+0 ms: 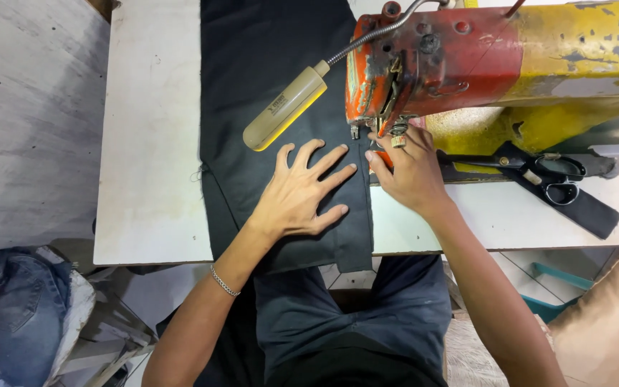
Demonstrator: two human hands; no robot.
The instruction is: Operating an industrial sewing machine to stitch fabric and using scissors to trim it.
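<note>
Bare forearms, a silver chain bracelet (223,282) at the left wrist, dark blue-grey shorts (352,315).

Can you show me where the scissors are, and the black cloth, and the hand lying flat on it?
scissors (547,172): head view, on the handle loops, right of the machine.
black cloth (266,86): head view, on the bare stretch above the fingers.
left hand (296,197): head view, on the back of the hand, fingers spread flat.
</note>
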